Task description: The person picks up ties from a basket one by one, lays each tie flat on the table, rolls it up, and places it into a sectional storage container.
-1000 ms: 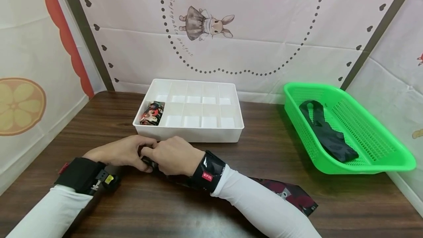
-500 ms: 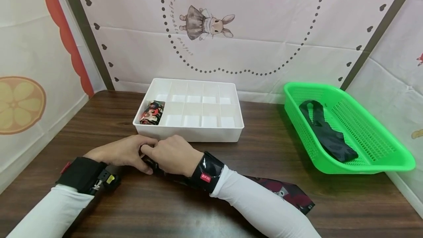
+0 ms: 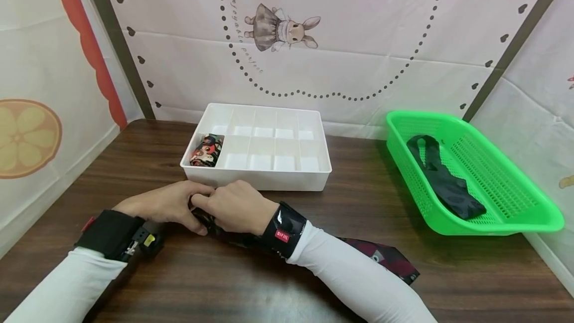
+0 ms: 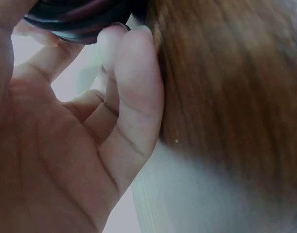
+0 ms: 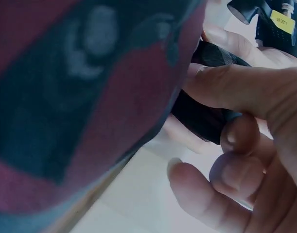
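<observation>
A dark red patterned necktie [image 3: 385,258] lies on the wooden table [image 3: 358,203], its wide end showing past my right forearm. Both hands meet in front of the white tray. My left hand [image 3: 168,203] and right hand [image 3: 233,208] pinch the tie's rolled narrow end between curled fingers. In the left wrist view the dark roll [image 4: 73,19] sits at my fingertips. The right wrist view has my thumb and fingers on the dark roll [image 5: 201,114], with red-and-blue tie fabric [image 5: 80,97] filling the left.
A white divided tray [image 3: 256,178] stands behind my hands, with one rolled patterned tie [image 3: 206,150] in its front left compartment. A green plastic basket [image 3: 506,223] at the right holds a black tie [image 3: 444,183]. Fabric walls close in the table.
The tie's wide end has slid a little to the left toward my hands. Both hands stay together on the roll.
</observation>
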The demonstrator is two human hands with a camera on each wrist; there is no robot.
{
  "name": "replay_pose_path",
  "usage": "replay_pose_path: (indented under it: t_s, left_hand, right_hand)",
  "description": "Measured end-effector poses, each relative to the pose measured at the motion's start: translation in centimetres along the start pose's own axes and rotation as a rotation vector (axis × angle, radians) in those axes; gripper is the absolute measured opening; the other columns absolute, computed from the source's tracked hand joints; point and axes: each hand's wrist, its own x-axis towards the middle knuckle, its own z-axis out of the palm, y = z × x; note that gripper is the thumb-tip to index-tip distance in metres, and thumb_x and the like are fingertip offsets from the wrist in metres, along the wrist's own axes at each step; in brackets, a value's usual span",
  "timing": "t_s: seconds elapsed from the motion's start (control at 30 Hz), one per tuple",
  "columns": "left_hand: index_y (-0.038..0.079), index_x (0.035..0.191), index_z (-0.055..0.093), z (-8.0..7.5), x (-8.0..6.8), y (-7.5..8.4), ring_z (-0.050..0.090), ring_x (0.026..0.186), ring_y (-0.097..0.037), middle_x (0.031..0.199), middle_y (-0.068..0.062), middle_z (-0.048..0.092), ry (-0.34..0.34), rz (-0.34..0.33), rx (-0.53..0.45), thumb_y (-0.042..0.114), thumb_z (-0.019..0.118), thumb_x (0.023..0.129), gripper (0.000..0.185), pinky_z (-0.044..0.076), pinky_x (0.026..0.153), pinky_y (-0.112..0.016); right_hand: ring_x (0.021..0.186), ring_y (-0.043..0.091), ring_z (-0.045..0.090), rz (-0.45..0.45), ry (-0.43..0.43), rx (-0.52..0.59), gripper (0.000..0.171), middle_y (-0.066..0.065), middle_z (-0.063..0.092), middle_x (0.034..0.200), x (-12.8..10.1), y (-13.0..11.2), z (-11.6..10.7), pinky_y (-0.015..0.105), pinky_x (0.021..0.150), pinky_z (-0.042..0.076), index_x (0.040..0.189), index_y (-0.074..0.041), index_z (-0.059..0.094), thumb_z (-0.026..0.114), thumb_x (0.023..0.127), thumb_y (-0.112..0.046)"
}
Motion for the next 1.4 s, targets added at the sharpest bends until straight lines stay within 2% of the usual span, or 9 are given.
replay_pose_path:
  t_s: [0.1, 0.3, 0.43, 0.63, 0.9, 1.0, 1.1, 1.23, 1.4]
  left_hand:
    - [0.012, 0.130, 0.069, 0.08, 0.05, -0.14, 0.067, 0.104, -0.015, 0.116, 0.002, 0.073, 0.006, 0.002, 0.017, 0.028, 0.096, 0.079, 0.060, 0.053, 0.095, -0.029]
    - [0.015, 0.124, 0.071, 0.03, -0.01, 0.03, 0.066, 0.099, -0.015, 0.112, 0.002, 0.072, 0.014, -0.020, 0.043, 0.029, 0.096, 0.078, 0.054, 0.053, 0.090, -0.029]
    - [0.016, 0.122, 0.071, 0.01, -0.02, 0.14, 0.066, 0.098, -0.015, 0.110, 0.003, 0.073, 0.019, -0.023, 0.044, 0.029, 0.096, 0.078, 0.053, 0.053, 0.089, -0.029]
    - [0.017, 0.122, 0.070, 0.19, 0.16, -0.04, 0.066, 0.098, -0.013, 0.108, 0.007, 0.073, 0.033, 0.002, 0.090, 0.035, 0.096, 0.079, 0.053, 0.052, 0.092, -0.029]
    - [0.020, 0.120, 0.072, 0.46, 0.31, 0.16, 0.065, 0.092, -0.012, 0.105, 0.008, 0.073, 0.076, -0.019, 0.118, 0.027, 0.094, 0.080, 0.046, 0.053, 0.085, -0.028]
    - [0.021, 0.119, 0.072, 0.42, 0.35, 0.26, 0.065, 0.091, -0.013, 0.104, 0.008, 0.072, 0.085, -0.045, 0.116, 0.028, 0.094, 0.080, 0.045, 0.053, 0.083, -0.028]
    - [0.020, 0.125, 0.071, 0.32, 0.36, 0.37, 0.065, 0.098, -0.014, 0.110, 0.008, 0.072, 0.087, -0.060, 0.109, 0.032, 0.095, 0.080, 0.053, 0.051, 0.089, -0.028]
    - [0.020, 0.139, 0.066, 0.29, 0.31, 0.34, 0.062, 0.109, -0.014, 0.122, 0.009, 0.070, 0.088, -0.040, 0.118, 0.036, 0.095, 0.079, 0.068, 0.048, 0.099, -0.029]
    - [0.020, 0.140, 0.065, 0.39, 0.34, 0.16, 0.062, 0.112, -0.013, 0.125, 0.010, 0.069, 0.085, -0.020, 0.122, 0.037, 0.095, 0.080, 0.069, 0.047, 0.100, -0.029]
  right_hand:
    - [0.064, 0.007, 0.061, 0.003, -0.018, 0.020, 0.020, -0.010, 0.063, 0.077, 0.03, -0.09, 0.01, 0.028, 0.053, 0.050, 0.115, -0.021, 0.064, 0.073, 0.098, -0.026]
    - [0.070, 0.005, 0.063, 0.002, -0.088, 0.069, 0.024, -0.012, 0.065, 0.087, -0.03, -0.16, -0.33, 0.028, 0.056, 0.052, 0.121, -0.024, 0.066, 0.073, 0.098, -0.028]
    - [0.070, 0.005, 0.064, -0.011, -0.053, 0.020, 0.018, -0.012, 0.066, 0.084, 0.02, -0.32, -0.34, 0.027, 0.055, 0.052, 0.117, -0.026, 0.068, 0.072, 0.100, -0.030]
    - [0.064, 0.005, 0.061, 0.001, 0.023, -0.045, 0.018, -0.012, 0.064, 0.077, 0.02, -0.40, -0.10, 0.025, 0.050, 0.047, 0.111, -0.026, 0.066, 0.076, 0.096, -0.029]
    - [0.074, 0.007, 0.067, 0.020, -0.050, -0.014, 0.025, -0.009, 0.068, 0.093, -0.15, -0.13, -0.40, 0.029, 0.055, 0.052, 0.120, -0.024, 0.068, 0.074, 0.097, -0.030]
    - [0.074, 0.006, 0.067, 0.012, -0.035, -0.024, 0.021, -0.010, 0.069, 0.093, -0.14, 0.07, -0.45, 0.028, 0.056, 0.052, 0.118, -0.025, 0.070, 0.073, 0.098, -0.029]
    - [0.072, 0.006, 0.065, 0.012, 0.000, -0.024, 0.017, -0.010, 0.071, 0.094, -0.06, 0.29, -0.34, 0.027, 0.056, 0.050, 0.115, -0.024, 0.071, 0.073, 0.099, -0.028]
    - [0.072, 0.006, 0.062, 0.034, 0.020, 0.000, 0.019, -0.010, 0.073, 0.099, 0.02, 0.50, -0.19, 0.027, 0.056, 0.049, 0.115, -0.023, 0.069, 0.076, 0.098, -0.027]
    - [0.076, 0.008, 0.065, 0.025, -0.011, 0.037, 0.025, -0.003, 0.073, 0.113, -0.12, 0.46, -0.43, 0.027, 0.059, 0.051, 0.120, -0.019, 0.068, 0.076, 0.098, -0.026]
